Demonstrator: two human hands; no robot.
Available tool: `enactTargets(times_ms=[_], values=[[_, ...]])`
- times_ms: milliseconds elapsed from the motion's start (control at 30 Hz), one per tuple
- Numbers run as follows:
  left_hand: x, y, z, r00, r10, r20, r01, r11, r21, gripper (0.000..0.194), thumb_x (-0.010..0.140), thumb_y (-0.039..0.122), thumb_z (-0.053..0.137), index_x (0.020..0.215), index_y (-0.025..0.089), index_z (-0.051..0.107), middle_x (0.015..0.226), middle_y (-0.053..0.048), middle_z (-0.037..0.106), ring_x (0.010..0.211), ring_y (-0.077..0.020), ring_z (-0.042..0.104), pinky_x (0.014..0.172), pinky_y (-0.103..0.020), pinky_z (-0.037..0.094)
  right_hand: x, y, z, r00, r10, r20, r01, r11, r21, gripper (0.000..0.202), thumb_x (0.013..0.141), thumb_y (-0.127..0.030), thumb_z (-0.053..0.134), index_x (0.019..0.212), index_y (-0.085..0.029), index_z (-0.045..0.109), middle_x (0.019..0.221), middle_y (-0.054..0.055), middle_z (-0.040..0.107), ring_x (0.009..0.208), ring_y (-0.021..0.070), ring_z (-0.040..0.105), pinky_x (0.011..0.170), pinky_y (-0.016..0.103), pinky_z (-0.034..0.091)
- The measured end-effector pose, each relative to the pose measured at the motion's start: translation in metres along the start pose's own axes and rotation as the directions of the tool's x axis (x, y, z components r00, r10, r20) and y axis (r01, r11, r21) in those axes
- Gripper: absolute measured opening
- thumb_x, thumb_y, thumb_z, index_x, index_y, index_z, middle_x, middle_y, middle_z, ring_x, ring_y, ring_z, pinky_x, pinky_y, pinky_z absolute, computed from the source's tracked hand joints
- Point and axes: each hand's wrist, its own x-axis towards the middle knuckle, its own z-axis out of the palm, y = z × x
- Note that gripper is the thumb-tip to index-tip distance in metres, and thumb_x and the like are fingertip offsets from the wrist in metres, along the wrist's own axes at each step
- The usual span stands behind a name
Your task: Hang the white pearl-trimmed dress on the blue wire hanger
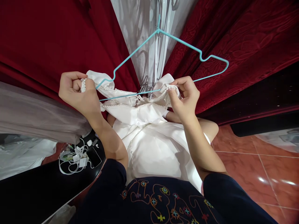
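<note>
A white dress with pearl-bead trim along its neckline drapes down toward my lap. A light blue wire hanger is above it, its left end inside the dress's left shoulder part. My left hand is closed on that beaded shoulder strap, close to the hanger's left corner. With thumb and fingers, my right hand pinches the beaded strap on the other side, below the hanger's lower bar. The hanger's right end sticks out past my right hand, outside the fabric.
Red curtains hang on both sides, with white fabric and a metal pole between them. A black table at left holds a phone and tangled white cables. Reddish floor tiles show at right.
</note>
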Motion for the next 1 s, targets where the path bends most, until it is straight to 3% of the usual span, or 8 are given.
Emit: enactTargets(times_ms=[200,367,633,800,1000], values=[[0.001,0.006,0.009,0.999,0.027,0.045,-0.027,1.0,0.006,0.034,0.063,-0.018,0.048,0.072,0.013,0.061,0.058,0.012,0.028,0.053,-0.0052,0.02,0.057,-0.027,0.012,-0.006,-0.003,0.008,1.0,-0.011,-0.008,0.011,1.0,-0.019,0.019,0.1,-0.04,0.063,0.097,-0.021,0.062,0.086,-0.003,0.064,0.073,0.0075,0.059,0.066,0.024,0.047],[-0.007,0.009,0.011,0.986,-0.05,0.159,0.035,0.995,0.097,0.032,0.066,-0.015,0.055,0.077,0.013,0.066,0.057,0.011,0.032,0.054,-0.0071,0.022,0.057,-0.028,0.014,-0.008,0.003,0.006,0.999,-0.031,-0.011,0.031,0.999,-0.036,0.018,0.099,-0.038,0.064,0.096,-0.021,0.063,0.084,-0.003,0.063,0.071,0.0071,0.056,0.064,0.024,0.045],[-0.014,0.017,0.028,0.987,-0.014,0.161,0.017,1.0,-0.02,0.038,0.069,-0.019,0.053,0.075,0.016,0.067,0.059,0.01,0.034,0.055,-0.0084,0.032,0.058,-0.029,0.024,-0.01,0.011,0.006,0.999,-0.049,0.0,0.048,0.998,-0.04,0.023,0.1,-0.045,0.063,0.099,-0.021,0.064,0.088,-0.002,0.063,0.077,0.0086,0.06,0.069,0.027,0.05],[-0.021,0.023,0.034,0.983,-0.047,0.18,0.043,0.999,0.023,0.038,0.069,-0.017,0.057,0.074,0.019,0.067,0.057,0.009,0.036,0.054,-0.0089,0.034,0.057,-0.03,0.024,-0.009,0.013,0.008,0.999,-0.052,-0.01,0.052,0.998,-0.028,0.025,0.1,-0.046,0.062,0.098,-0.022,0.063,0.087,-0.003,0.062,0.075,0.0079,0.059,0.069,0.026,0.051],[-0.035,0.016,0.033,0.919,-0.152,0.364,0.134,0.988,0.076,0.027,0.081,0.001,0.073,0.079,0.027,0.066,0.063,0.005,0.042,0.063,-0.0142,0.044,0.069,-0.032,0.042,-0.006,0.018,0.004,0.998,-0.069,-0.009,0.068,0.996,-0.049,0.025,0.1,-0.047,0.062,0.097,-0.022,0.063,0.087,-0.002,0.062,0.078,0.0092,0.061,0.071,0.028,0.053]])
